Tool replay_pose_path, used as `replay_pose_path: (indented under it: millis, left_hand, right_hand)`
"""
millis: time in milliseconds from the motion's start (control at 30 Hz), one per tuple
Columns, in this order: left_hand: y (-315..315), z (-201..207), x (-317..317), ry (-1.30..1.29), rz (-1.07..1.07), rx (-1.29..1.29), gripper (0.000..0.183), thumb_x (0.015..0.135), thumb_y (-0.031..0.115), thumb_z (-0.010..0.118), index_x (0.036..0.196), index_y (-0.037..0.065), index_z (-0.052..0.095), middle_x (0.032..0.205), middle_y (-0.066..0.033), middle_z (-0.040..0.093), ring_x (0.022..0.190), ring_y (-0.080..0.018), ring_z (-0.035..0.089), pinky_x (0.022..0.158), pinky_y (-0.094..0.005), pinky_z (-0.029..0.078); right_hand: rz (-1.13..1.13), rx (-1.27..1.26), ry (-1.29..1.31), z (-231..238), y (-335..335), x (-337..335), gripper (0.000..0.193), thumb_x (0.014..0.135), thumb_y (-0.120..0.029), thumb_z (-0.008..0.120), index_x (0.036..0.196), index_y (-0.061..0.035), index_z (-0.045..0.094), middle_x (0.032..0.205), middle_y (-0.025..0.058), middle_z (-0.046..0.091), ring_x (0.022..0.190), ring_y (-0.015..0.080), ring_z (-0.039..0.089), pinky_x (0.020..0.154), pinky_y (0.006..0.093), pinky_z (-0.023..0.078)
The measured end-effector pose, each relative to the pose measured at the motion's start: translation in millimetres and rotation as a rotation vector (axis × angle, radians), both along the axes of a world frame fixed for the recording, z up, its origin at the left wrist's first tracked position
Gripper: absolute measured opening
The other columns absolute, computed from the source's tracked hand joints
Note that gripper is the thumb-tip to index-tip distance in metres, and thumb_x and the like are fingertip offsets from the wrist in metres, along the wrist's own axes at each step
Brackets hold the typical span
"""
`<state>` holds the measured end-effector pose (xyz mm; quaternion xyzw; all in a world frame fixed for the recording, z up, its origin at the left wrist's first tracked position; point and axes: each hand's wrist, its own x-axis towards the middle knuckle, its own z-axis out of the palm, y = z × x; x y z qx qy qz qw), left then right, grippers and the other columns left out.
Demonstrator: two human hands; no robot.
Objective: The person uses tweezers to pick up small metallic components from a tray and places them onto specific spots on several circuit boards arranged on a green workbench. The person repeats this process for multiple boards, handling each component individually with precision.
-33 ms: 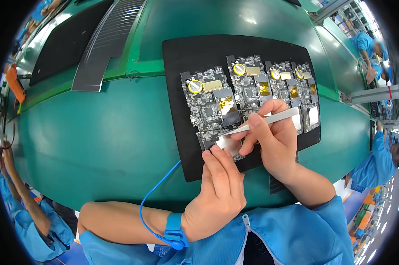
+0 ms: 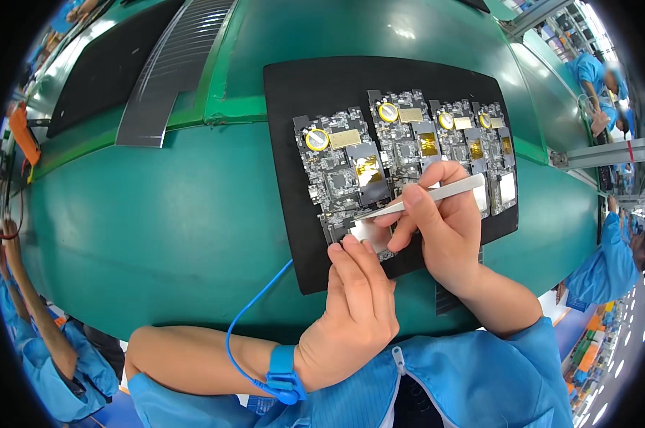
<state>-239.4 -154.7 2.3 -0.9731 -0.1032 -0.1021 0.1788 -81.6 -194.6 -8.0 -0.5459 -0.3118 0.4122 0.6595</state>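
My right hand (image 2: 447, 235) pinches a pair of silver tweezers (image 2: 456, 188) between thumb and fingers. Their fine tips point left and reach the lower part of the leftmost circuit board (image 2: 337, 182), beside its shiny silver panel (image 2: 369, 230). Pressed close together, the fingers of my left hand (image 2: 354, 307) rest their tips on that board's near end and hold it; the thumb is mostly hidden. The board carries a round yellow-rimmed coin cell (image 2: 317, 139) and a gold-coloured film patch (image 2: 367, 170). My right hand partly covers the board beside it.
Several similar boards, including one at the right (image 2: 506, 160), lie on a black mat (image 2: 294, 242) on the green table (image 2: 158, 235). A blue cord (image 2: 247, 303) runs from my left wrist strap (image 2: 282, 371). Dark strips (image 2: 148, 118) lie at far left. Other people in blue sit on both sides.
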Motion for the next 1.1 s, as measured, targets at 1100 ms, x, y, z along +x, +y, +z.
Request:
replay_pose_path:
  millis: [1100]
  left_hand:
    - [8.1, 13.8, 1.3, 0.075, 0.004, -0.202, 0.036, 0.077, 0.021, 0.063, 0.097, -0.008, 0.060, 0.107, -0.0303, 0.057, 0.094, -0.0332, 0.058, 0.075, -0.0312, 0.053]
  right_hand:
    - [-0.016, 0.279, -0.335, -16.5, -7.0, -2.5, 0.014, 0.091, -0.001, 0.052, 0.097, 0.0029, 0.040, 0.082, 0.0124, 0.061, 0.061, 0.0072, 0.061, 0.054, 0.0176, 0.049]
